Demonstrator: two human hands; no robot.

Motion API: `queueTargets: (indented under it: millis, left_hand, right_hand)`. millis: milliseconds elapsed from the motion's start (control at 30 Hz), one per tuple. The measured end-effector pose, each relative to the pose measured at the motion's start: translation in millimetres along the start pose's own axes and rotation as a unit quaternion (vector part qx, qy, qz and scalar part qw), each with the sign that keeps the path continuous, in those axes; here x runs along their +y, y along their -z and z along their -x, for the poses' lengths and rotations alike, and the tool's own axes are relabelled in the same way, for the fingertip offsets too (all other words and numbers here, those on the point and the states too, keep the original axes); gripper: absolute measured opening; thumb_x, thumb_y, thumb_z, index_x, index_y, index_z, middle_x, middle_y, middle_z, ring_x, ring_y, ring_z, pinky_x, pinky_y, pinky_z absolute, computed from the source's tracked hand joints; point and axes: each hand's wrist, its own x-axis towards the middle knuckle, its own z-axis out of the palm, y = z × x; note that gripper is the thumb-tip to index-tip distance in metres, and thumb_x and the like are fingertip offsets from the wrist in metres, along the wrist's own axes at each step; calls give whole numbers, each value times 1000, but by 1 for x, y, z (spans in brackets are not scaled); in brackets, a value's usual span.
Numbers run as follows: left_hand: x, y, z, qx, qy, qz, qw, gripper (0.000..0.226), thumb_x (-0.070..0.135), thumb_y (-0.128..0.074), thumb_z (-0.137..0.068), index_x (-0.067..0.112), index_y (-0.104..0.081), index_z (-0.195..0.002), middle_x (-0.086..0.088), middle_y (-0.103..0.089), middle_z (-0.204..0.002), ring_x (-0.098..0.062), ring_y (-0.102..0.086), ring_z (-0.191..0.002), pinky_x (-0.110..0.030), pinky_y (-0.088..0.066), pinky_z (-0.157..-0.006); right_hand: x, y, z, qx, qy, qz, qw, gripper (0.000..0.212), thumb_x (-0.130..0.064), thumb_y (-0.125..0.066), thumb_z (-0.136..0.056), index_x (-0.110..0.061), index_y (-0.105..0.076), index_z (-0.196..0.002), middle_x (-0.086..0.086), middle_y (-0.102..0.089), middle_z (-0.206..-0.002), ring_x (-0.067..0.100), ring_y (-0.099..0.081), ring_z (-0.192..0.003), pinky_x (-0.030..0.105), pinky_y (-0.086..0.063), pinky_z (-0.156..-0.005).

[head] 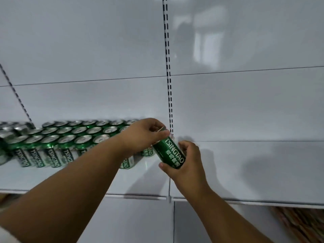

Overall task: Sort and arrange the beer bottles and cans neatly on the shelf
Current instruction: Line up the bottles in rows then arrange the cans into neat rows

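Observation:
A green Tsingtao beer can [171, 152] is held tilted above the white shelf [245, 172], near the slotted upright. My left hand [142, 134] grips the can's top from the left. My right hand [186, 160] wraps around its lower body from the right. Several matching green cans [57, 142] stand in tight rows on the left part of the shelf, silver tops up. My left forearm hides some cans at the right end of the rows.
A slotted black-and-white upright [169, 81] runs down the white back panel. The shelf's front edge [228, 200] crosses below my wrists. Blurred orange-brown goods [298, 223] sit on the level beneath at the lower right.

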Motion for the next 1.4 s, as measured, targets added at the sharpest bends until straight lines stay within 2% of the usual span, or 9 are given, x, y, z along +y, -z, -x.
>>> queueTargets:
  millis: [200, 300, 433, 567, 700, 1033, 1133, 1267, 1400]
  left_hand:
    - [-23, 68, 9, -159, -71, -78, 982, 42, 6, -74, -84, 31, -66, -116, 7, -73, -106, -11, -71, -92, -26, -58, -77]
    - [-32, 82, 5, -181, -75, -63, 979, 43, 7, -71, -86, 27, -63, -123, 7, -71, -110, -13, -70, -97, -29, -58, -82]
    - [-41, 89, -13, -119, -125, -293, 940, 46, 43, -64, -90, 35, -55, -134, 10, -60, -123, -11, -61, -105, -37, -51, -94]
    - [-43, 87, -31, -156, -121, -352, 915, 46, 44, -62, -91, 32, -55, -135, 7, -61, -123, -14, -58, -106, -36, -48, -93]
    - [-38, 82, -45, -169, -127, -337, 917, 40, 44, -63, -91, 32, -57, -130, 15, -59, -110, -10, -56, -105, -22, -40, -79]
    - [-41, 74, -67, -246, -151, -352, 890, 52, 10, -71, -83, 36, -59, -126, 19, -51, -111, -5, -52, -100, -20, -40, -84]
    - [-47, 70, -70, -248, -156, -371, 881, 54, 7, -70, -81, 35, -59, -126, 18, -52, -113, -5, -52, -100, -17, -42, -83]
    - [-61, 70, -74, -254, -140, -381, 878, 56, 7, -68, -78, 40, -59, -122, 14, -61, -119, -11, -59, -106, -36, -52, -95]
    - [-67, 67, -73, -247, -143, -361, 888, 57, 7, -66, -81, 37, -57, -128, 15, -58, -122, -7, -54, -108, -25, -46, -91]
  right_hand:
    - [-19, -49, -4, -221, -99, -164, 956, 43, -18, -76, -84, -35, -55, -118, -12, -71, -110, 5, -67, -103, 39, -53, -98]
    - [-24, -67, -3, -181, -94, -161, 966, 42, -17, -81, -79, -28, -61, -114, -9, -74, -104, 8, -70, -97, 38, -57, -92]
    - [-26, -88, -3, -47, -78, -85, 992, 55, -31, -90, -66, -31, -57, -109, -13, -69, -101, 2, -69, -90, 18, -57, -75]
    - [-20, -102, -6, 25, -61, -7, 998, 62, -40, -90, -61, -33, -51, -109, -13, -58, -109, 2, -63, -94, 17, -54, -76]
    - [-9, -98, -12, -4, -87, -24, 996, 58, -42, -89, -64, -35, -51, -109, -13, -62, -109, -2, -64, -91, 16, -53, -73]
    - [2, -92, -32, -73, -81, 23, 994, 43, -31, -81, -78, -36, -51, -108, -22, -60, -102, -16, -52, -93, 7, -40, -72]
    - [6, -101, -35, -59, -99, 25, 993, 42, -28, -84, -75, -32, -53, -104, -20, -61, -95, -10, -56, -85, 8, -40, -64]
    - [15, -113, -36, -57, -114, 30, 991, 45, -30, -87, -70, -32, -53, -100, -15, -66, -94, 2, -65, -85, 23, -53, -72]
    - [16, -110, -37, -85, -116, 28, 989, 43, -29, -85, -72, -34, -52, -101, -16, -65, -96, 1, -64, -88, 22, -53, -74]
